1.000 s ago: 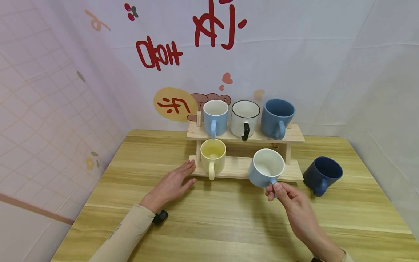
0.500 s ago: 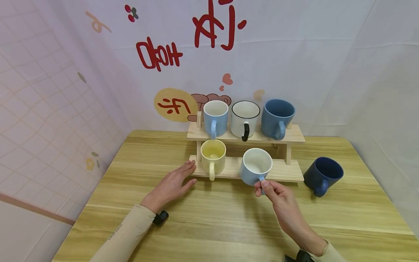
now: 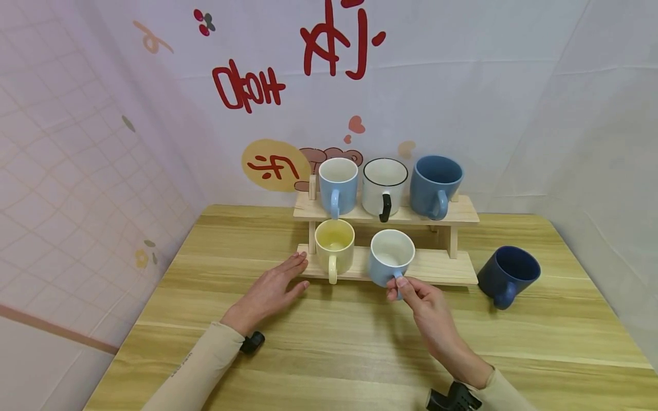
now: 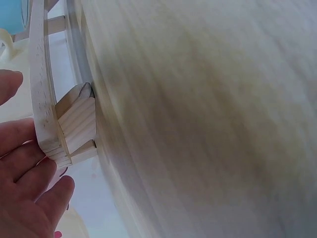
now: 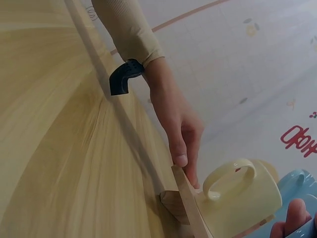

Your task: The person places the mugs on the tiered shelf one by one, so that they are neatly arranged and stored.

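My right hand [image 3: 430, 315] pinches the handle of a light-blue mug [image 3: 382, 270] with a white inside. The mug is upright over the middle of the lower step of a two-step wooden rack [image 3: 443, 268]. Only the fingertips [image 5: 293, 217] of that hand show in the right wrist view. My left hand [image 3: 266, 297] touches the left end of the lower step, its fingers fairly straight. In the left wrist view its fingers [image 4: 29, 168] meet the end of the board. Just right of that hand, a pale yellow mug [image 3: 336, 257] stands on the same step, handle forward.
On the upper step stand a light-blue mug [image 3: 339, 191], a white mug [image 3: 377, 197] with black rim and handle, and a mid-blue mug [image 3: 429, 188]. A navy mug [image 3: 498, 274] is on the table [image 3: 329, 354] right of the rack. Printed cloth [image 3: 462, 103] hangs behind.
My right hand has carried the light-blue mug leftward along the lower step, closer to the yellow mug. The left hand has stayed at the rack's end.
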Available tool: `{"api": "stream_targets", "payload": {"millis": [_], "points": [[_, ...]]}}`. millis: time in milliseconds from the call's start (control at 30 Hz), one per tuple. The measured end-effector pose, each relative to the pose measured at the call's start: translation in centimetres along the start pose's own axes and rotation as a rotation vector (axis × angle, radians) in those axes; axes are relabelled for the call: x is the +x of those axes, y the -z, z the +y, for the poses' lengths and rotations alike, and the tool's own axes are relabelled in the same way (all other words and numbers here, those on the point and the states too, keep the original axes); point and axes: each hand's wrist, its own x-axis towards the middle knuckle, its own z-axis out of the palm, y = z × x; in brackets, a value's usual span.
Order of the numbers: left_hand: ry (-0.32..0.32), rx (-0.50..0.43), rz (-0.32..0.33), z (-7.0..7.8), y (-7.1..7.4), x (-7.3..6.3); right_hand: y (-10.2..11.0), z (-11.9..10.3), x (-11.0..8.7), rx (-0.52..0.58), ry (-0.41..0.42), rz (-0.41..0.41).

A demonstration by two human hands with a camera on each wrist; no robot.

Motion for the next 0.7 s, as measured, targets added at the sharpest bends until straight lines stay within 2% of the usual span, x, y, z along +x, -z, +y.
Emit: {"api": "stream_targets", "payload": {"millis": [700], "points": [[-0.002, -0.023, -0.006, 0.0, 0.1, 0.0, -2.1, 0.7, 1.9, 0.039, -0.025, 0.027]]}}
